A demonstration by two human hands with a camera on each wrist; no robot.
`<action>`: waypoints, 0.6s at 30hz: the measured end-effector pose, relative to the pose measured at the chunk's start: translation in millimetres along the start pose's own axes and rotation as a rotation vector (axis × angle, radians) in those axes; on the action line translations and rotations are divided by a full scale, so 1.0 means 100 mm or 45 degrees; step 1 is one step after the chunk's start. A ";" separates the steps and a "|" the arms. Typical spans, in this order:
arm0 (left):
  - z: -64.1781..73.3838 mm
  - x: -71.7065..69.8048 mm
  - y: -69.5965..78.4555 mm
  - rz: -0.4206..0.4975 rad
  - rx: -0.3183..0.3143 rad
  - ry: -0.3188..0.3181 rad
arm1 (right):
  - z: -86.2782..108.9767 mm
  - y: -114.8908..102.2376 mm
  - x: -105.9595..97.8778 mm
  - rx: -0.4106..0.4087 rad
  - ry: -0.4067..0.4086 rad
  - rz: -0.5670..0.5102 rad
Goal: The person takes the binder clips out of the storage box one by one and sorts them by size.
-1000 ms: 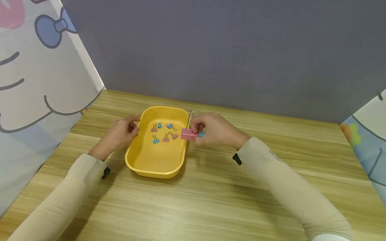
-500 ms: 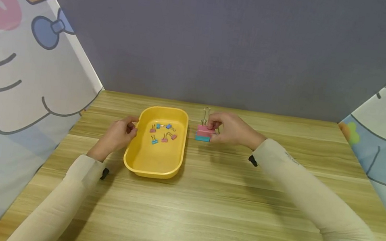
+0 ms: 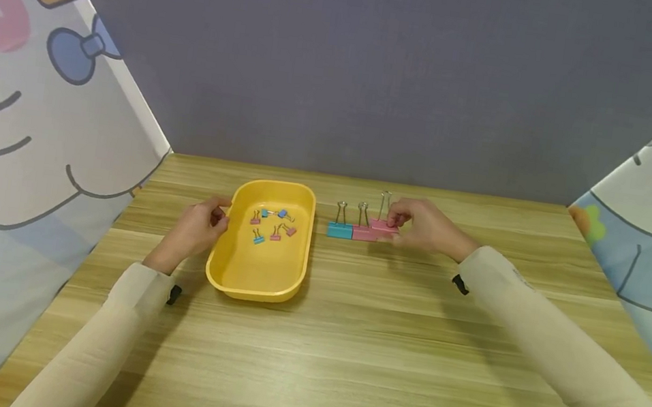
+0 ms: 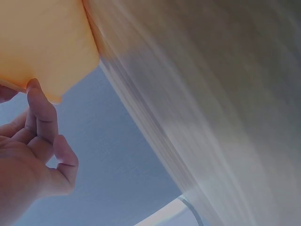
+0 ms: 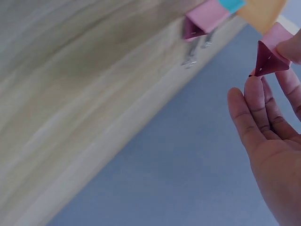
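My right hand (image 3: 426, 227) pinches a large pink binder clip (image 3: 381, 225) between thumb and fingers, wire handles pointing up in the head view. Just left of it, a large pink binder clip (image 3: 362, 234) and a large teal one (image 3: 339, 231) stand side by side on the table. The held clip partly overlaps the pink one there. In the right wrist view the held clip (image 5: 274, 46) is apart from the pink clip (image 5: 207, 19) on the table. My left hand (image 3: 192, 230) grips the left rim of a yellow tray (image 3: 255, 294), fingertips at its edge.
Several small binder clips (image 3: 276, 235), pink and blue, lie scattered inside the tray. The wooden table (image 3: 381, 348) runs back to a grey partition (image 3: 380, 73). Cartoon-printed panels (image 3: 9, 120) flank it on both sides.
The right hand has moved right with the pink clip, from beside the tray's rim past the teal and pink clips, which now show. The left hand stays at the tray.
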State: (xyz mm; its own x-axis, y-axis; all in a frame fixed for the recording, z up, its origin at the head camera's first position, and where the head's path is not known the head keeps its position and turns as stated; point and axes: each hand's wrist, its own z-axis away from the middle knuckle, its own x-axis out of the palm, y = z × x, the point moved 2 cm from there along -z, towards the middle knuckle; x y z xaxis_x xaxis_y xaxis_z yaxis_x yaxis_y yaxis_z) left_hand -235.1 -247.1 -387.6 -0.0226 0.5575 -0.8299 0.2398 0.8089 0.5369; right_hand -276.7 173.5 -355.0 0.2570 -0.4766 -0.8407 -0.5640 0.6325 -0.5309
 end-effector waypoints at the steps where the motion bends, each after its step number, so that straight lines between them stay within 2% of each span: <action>1: 0.00 0.00 0.00 0.000 0.001 0.001 | 0.02 0.04 0.00 0.006 -0.002 -0.003; 8: 0.01 -0.01 -0.01 0.006 -0.005 -0.010 | 0.12 0.30 0.01 0.078 -0.039 -0.049; 18: 0.00 0.00 0.02 -0.007 -0.015 -0.014 | 0.08 0.58 0.07 0.107 -0.037 -0.107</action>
State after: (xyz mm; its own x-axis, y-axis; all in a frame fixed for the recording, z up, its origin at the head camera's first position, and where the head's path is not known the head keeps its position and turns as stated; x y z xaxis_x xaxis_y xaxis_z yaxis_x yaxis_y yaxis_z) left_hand -234.9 -245.8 -386.7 -0.0132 0.5508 -0.8345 0.2284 0.8142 0.5338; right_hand -301.1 211.5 -392.1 0.3239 -0.5127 -0.7952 -0.4722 0.6407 -0.6054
